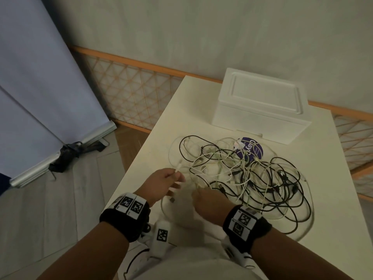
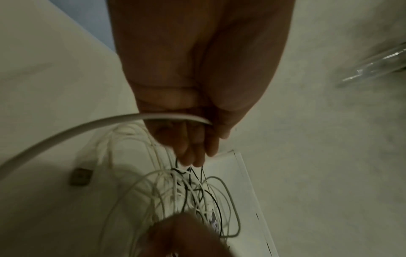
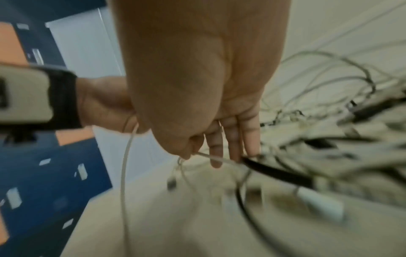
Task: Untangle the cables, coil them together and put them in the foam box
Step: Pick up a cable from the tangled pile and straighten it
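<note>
A tangle of black and white cables (image 1: 252, 174) lies on the white table (image 1: 333, 219), in front of the closed white foam box (image 1: 260, 106). My left hand (image 1: 171, 182) is at the tangle's near left edge and pinches a white cable (image 2: 123, 120) between thumb and fingers; its plug end sticks up above the hand. My right hand (image 1: 203, 199) is just right of it and pinches a thin white cable (image 3: 216, 157) between thumb and forefinger, with a black cable (image 3: 276, 172) running past its fingertips. A loose metal plug (image 2: 80, 176) rests on the table under my hands.
A round purple sticker (image 1: 252, 150) lies under the cables near the box. The table's left edge runs close to my left wrist. A folded screen stand (image 1: 60, 150) and a lattice fence (image 1: 131, 98) stand on the floor to the left.
</note>
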